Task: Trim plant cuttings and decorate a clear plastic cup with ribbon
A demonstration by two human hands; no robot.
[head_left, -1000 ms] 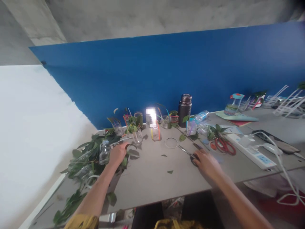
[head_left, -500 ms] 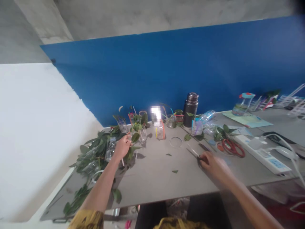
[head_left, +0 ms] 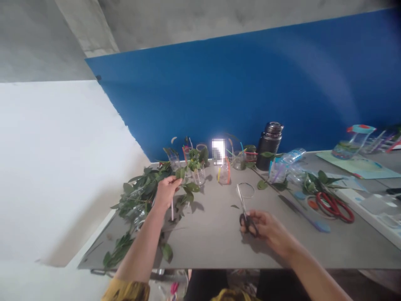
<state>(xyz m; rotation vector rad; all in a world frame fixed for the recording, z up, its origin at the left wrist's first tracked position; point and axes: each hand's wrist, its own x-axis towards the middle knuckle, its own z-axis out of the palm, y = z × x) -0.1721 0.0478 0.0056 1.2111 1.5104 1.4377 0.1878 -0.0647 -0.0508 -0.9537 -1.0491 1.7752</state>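
My left hand (head_left: 167, 193) pinches a leafy sprig (head_left: 190, 188) between thumb and fingers over the left of the table. Its green leaves reach out to the right. Below that hand is a pale pink straw (head_left: 172, 209). My right hand (head_left: 267, 229) has its fingers at the black handles of a pair of scissors (head_left: 244, 209), whose blades point away from me towards a thin clear ring (head_left: 249, 190). Whether the blades are fully closed is hard to make out. Beyond the left hand stands a clear cup (head_left: 199, 177) with leaves above it.
A heap of leafy branches (head_left: 142, 186) covers the table's left side. Along the back are a dark flask (head_left: 269, 146) and a clear cup with coloured straws (head_left: 223, 174). Red-handled scissors (head_left: 335, 207), a plastic bottle (head_left: 293, 156) and a white power strip (head_left: 372, 211) lie right.
My right hand has moved left with the scissors, whose blades now point more straight ahead. The left hand stays at the sprig. The view has shifted, so the table's things appear further right.
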